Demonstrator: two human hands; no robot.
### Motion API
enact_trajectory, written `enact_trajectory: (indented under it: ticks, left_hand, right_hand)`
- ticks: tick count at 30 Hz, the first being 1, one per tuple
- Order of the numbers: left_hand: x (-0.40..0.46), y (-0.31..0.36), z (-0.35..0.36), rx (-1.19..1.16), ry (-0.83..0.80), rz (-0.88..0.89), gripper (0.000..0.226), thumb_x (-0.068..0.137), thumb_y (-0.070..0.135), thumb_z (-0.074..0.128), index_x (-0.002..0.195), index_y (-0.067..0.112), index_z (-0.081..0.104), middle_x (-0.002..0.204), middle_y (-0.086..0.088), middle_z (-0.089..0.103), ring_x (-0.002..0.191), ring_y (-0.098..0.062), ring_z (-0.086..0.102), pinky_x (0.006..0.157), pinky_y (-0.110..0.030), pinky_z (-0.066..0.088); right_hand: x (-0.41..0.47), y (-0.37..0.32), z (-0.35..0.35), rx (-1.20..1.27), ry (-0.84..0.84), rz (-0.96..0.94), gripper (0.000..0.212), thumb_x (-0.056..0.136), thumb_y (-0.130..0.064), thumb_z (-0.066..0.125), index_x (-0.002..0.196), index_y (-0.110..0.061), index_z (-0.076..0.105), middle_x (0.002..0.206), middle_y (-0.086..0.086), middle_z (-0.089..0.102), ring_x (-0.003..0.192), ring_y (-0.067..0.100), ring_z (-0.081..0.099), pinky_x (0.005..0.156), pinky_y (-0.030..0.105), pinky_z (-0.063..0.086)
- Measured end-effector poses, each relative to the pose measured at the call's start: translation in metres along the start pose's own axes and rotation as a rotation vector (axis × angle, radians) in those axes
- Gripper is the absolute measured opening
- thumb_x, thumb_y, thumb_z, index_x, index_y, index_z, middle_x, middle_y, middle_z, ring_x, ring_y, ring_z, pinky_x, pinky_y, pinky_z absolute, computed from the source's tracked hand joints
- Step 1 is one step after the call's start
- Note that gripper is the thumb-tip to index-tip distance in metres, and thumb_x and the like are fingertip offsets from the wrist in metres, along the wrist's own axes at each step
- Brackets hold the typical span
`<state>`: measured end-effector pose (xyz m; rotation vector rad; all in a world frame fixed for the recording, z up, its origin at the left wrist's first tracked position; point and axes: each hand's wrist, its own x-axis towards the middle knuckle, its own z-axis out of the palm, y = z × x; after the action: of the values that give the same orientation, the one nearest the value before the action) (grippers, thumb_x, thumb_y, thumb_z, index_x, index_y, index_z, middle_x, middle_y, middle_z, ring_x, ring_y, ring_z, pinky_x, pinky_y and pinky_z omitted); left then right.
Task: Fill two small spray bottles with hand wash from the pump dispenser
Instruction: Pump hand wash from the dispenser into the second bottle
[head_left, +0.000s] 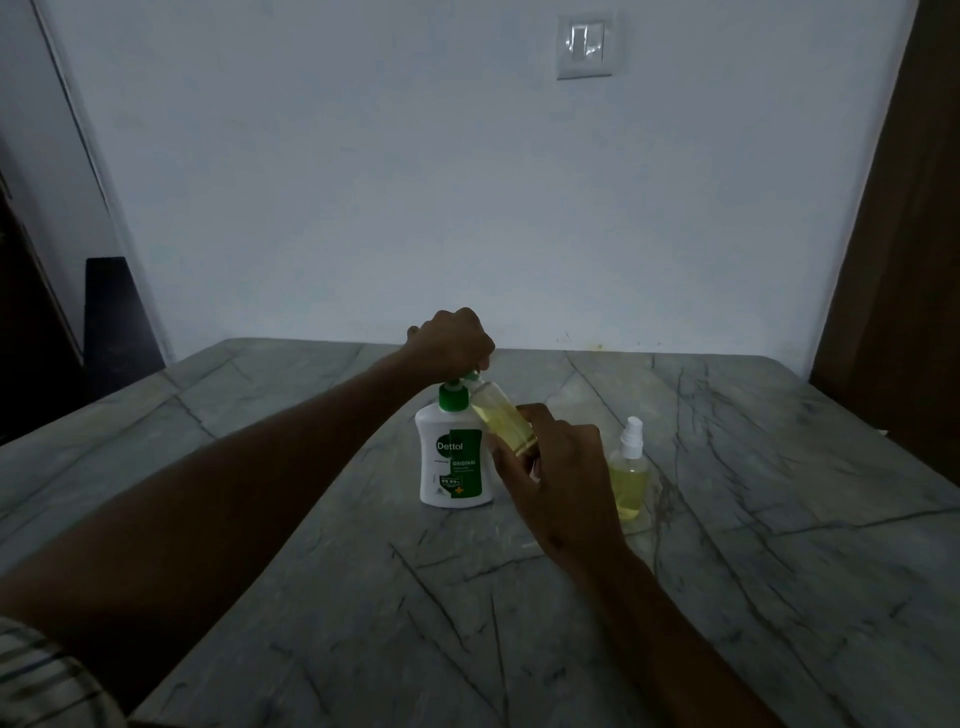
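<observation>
At the frame's centre, the pump dispenser (456, 457) head is pressed by the curled left hand (453, 343); a tilted open spray bottle (503, 420) is gripped against its nozzle by the right hand (561, 480). 1 capped spray bottle (628, 475) is seen at right on the marble table (753, 545).

Grey-green marble table (727, 571), veined with dark cracks, butted against a pale wall at the far edge; standing upright on it near the middle, a white pump dispenser (453, 462) with green collar and green label; just to the right and apart from it, a small capped spray bottle (629, 475), upright, holding yellowish liquid, white nozzle on top.
</observation>
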<state>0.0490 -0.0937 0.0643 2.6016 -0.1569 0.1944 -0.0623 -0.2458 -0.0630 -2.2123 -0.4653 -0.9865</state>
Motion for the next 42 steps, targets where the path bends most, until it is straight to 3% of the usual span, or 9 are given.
enact_trajectory:
  ticks: [5, 10, 17, 24, 30, 34, 38, 42]
  left_hand:
    - [0.0063, 0.0001, -0.0042, 0.003, 0.028, 0.011, 0.036, 0.059, 0.033, 0.061, 0.084, 0.011, 0.075, 0.086, -0.006, 0.079, 0.089, -0.028, 0.075, 0.098, -0.056, 0.055]
    - [0.0069, -0.0042, 0.0047, 0.023, 0.04, 0.004, 0.01, 0.083, 0.017, 0.07, 0.084, 0.011, 0.077, 0.084, -0.001, 0.08, 0.089, -0.023, 0.075, 0.1, -0.054, 0.054]
    - [0.0033, 0.0004, -0.0041, 0.009, 0.05, -0.001, 0.012, 0.084, 0.018, 0.068, 0.085, 0.009, 0.076, 0.084, -0.003, 0.08, 0.09, -0.025, 0.076, 0.102, -0.054, 0.054]
    - [0.0045, -0.002, 0.0036, 0.014, -0.014, -0.002, 0.017, 0.069, 0.023, 0.063, 0.074, 0.016, 0.078, 0.079, 0.002, 0.08, 0.088, -0.022, 0.076, 0.101, -0.053, 0.054]
    - [0.0055, 0.0017, -0.0042, 0.008, 0.015, -0.013, 0.041, 0.055, 0.033, 0.06, 0.087, 0.013, 0.075, 0.088, -0.004, 0.079, 0.092, -0.025, 0.075, 0.101, -0.053, 0.054]
    - [0.0064, -0.001, -0.0017, 0.009, -0.004, 0.002, 0.034, 0.062, 0.03, 0.063, 0.086, 0.011, 0.076, 0.087, -0.004, 0.079, 0.091, -0.025, 0.075, 0.099, -0.054, 0.056]
    - [0.0025, 0.0002, 0.0019, 0.024, 0.008, -0.014, 0.042, 0.058, 0.034, 0.061, 0.09, 0.013, 0.075, 0.094, -0.003, 0.077, 0.094, -0.025, 0.073, 0.1, -0.054, 0.054]
    - [0.0029, 0.0015, -0.0014, 0.076, 0.041, -0.002, 0.02, 0.077, 0.026, 0.066, 0.089, 0.012, 0.074, 0.092, -0.005, 0.078, 0.094, -0.025, 0.073, 0.102, -0.054, 0.05]
  right_hand:
    - [0.0022, -0.0026, -0.0021, 0.016, 0.011, -0.003, 0.061, 0.093, -0.075, 0.026, 0.111, -0.026, 0.057, 0.07, -0.012, 0.058, 0.064, 0.004, 0.056, 0.082, 0.039, 0.052]
    - [-0.0009, -0.0006, -0.0001, -0.035, -0.022, 0.018, 0.061, 0.092, -0.076, 0.023, 0.115, -0.03, 0.054, 0.078, -0.012, 0.062, 0.072, 0.006, 0.058, 0.09, 0.037, 0.048]
    - [0.0009, -0.0047, -0.0053, -0.014, 0.006, 0.003, 0.054, 0.094, -0.072, 0.029, 0.111, -0.028, 0.056, 0.075, -0.013, 0.061, 0.068, 0.004, 0.058, 0.088, 0.037, 0.048]
    - [-0.0008, -0.0012, -0.0027, -0.018, -0.007, 0.001, 0.051, 0.095, -0.069, 0.032, 0.111, -0.027, 0.056, 0.074, -0.012, 0.061, 0.067, 0.004, 0.058, 0.089, 0.038, 0.049]
    - [0.0027, -0.004, -0.0051, 0.003, 0.002, 0.0, 0.058, 0.094, -0.073, 0.027, 0.112, -0.026, 0.057, 0.072, -0.011, 0.061, 0.065, 0.002, 0.058, 0.088, 0.039, 0.05]
    - [0.0019, -0.0027, -0.0037, -0.001, 0.002, -0.003, 0.055, 0.094, -0.071, 0.029, 0.111, -0.027, 0.057, 0.073, -0.012, 0.062, 0.065, 0.002, 0.058, 0.087, 0.039, 0.051]
    - [-0.0011, -0.0006, -0.001, -0.034, -0.01, -0.001, 0.053, 0.094, -0.071, 0.03, 0.112, -0.028, 0.056, 0.073, -0.011, 0.06, 0.066, 0.002, 0.057, 0.092, 0.035, 0.046]
    - [-0.0004, -0.001, -0.0009, -0.048, -0.009, -0.004, 0.053, 0.094, -0.071, 0.029, 0.112, -0.029, 0.055, 0.074, -0.01, 0.062, 0.067, 0.002, 0.058, 0.092, 0.034, 0.045]
